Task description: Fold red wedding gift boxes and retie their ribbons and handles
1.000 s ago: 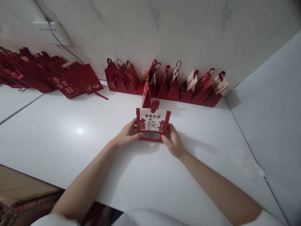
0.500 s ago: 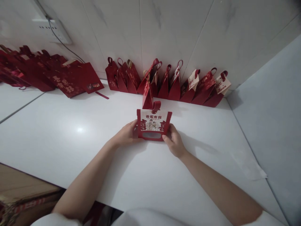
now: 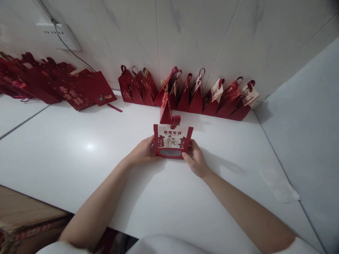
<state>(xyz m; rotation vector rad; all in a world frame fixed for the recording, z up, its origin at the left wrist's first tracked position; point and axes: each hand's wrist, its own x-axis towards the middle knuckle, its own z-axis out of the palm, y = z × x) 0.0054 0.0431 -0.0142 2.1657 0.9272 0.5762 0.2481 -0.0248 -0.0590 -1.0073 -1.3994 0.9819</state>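
Note:
A red and cream gift box stands upright on the white table, its printed face with dark red characters and a drawn couple turned toward me. A red strap loop rises from its top, and an oval window shows low on the front. My left hand grips the box's left side, its fingertips partly hidden behind it. On the right side, my right hand holds the lower corner, thumb on the front. Just behind the held box stands a narrow red gift box with a gold loop.
Several red gift boxes with loops line the tiled wall. Flat red bags are heaped at the left, a dark red strip beside them. A cable hangs from a wall socket. A cardboard box sits lower left.
Both hands keep the same hold on the gift box, which stays in place. Only a very slight shift of the whole view shows.

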